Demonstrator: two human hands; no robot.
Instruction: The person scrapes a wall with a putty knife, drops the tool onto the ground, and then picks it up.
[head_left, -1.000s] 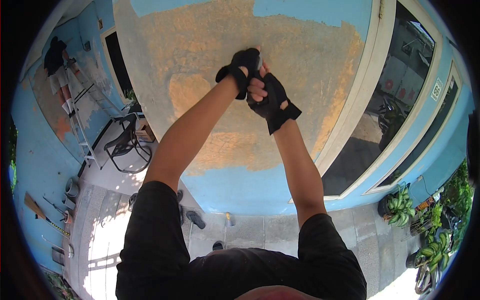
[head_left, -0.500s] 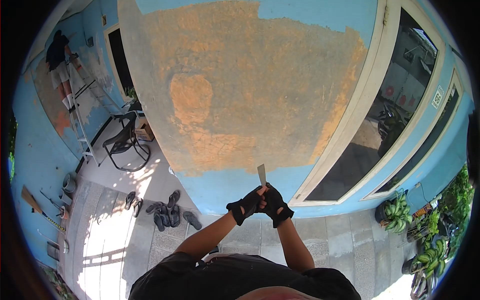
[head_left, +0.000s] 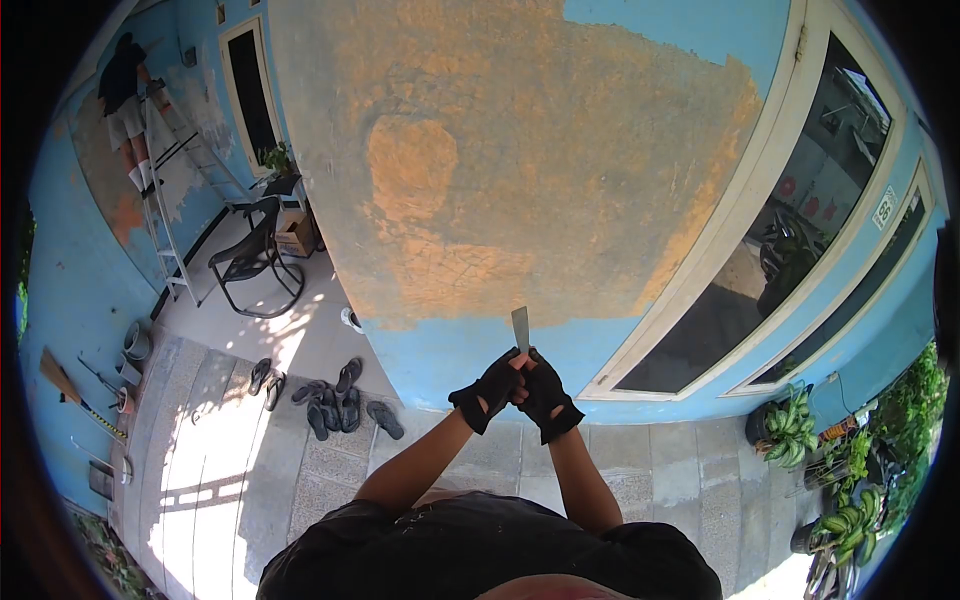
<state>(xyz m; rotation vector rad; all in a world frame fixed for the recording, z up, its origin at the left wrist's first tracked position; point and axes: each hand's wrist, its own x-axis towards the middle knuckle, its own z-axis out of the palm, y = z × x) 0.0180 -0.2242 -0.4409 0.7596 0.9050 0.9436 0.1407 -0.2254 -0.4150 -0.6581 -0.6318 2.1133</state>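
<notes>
A scraper (head_left: pixel 520 329) with a flat metal blade points upward in front of the lower part of the wall (head_left: pixel 560 180). Both my hands, in black fingerless gloves, are closed together round its handle, which they hide. My left hand (head_left: pixel 487 392) is on the left side and my right hand (head_left: pixel 545 396) presses against it from the right. Behind and above the blade, the wall shows bare grey and orange patches, with blue paint along its lower edge and at the upper right.
A person (head_left: pixel 124 105) stands on a ladder (head_left: pixel 165 245) at the upper left. Below are a black chair (head_left: pixel 250 262) and several sandals (head_left: pixel 349 410) on the paving. A framed glass pane (head_left: pixel 760 270) and potted plants (head_left: pixel 790 425) are at the right.
Both hands came down from high on the wall to its lower edge, bringing the scraper blade into sight. Since then they have risen slightly in view, and the view has shifted a little.
</notes>
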